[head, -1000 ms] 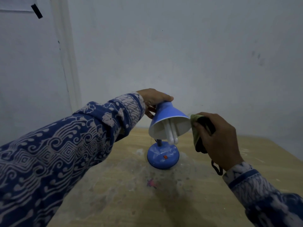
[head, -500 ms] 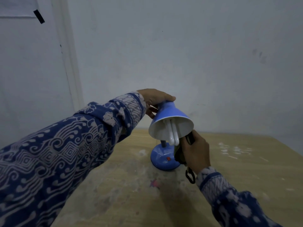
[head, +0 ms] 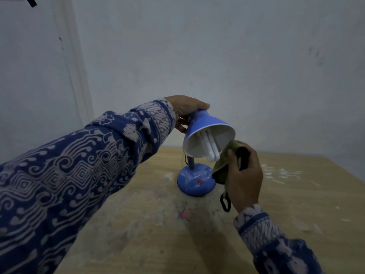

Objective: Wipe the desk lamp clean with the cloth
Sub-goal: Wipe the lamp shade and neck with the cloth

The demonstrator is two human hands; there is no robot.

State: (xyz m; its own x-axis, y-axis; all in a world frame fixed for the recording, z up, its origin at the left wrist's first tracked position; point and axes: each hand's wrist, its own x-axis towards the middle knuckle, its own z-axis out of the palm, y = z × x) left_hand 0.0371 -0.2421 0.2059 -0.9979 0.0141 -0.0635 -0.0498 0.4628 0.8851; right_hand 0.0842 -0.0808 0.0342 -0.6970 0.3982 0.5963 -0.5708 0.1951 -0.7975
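Near the middle of the frame the small blue plastic desk lamp (head: 199, 153) is standing on the pale, paint-flecked wooden surface (head: 296, 194), its round base (head: 195, 180) flat on the wood and its cone shade (head: 207, 127) tipped so the white inside and the white folded-tube bulb (head: 210, 147) are facing the camera. The left hand (head: 184, 108) is curling over the narrow top of the shade, apparently holding it steady and angled so the open mouth is easy to reach. Just right of the shade's lower rim, the right hand (head: 244, 175) is gripping a bunched olive-green cloth (head: 225, 157) with a black loop (head: 225, 201) dangling below the wrist; the cloth's upper edge is touching or almost touching the rim beside the bulb, which suggests the rim or inner wall is being wiped. Pressing near the bulb is likely calling for a light touch.
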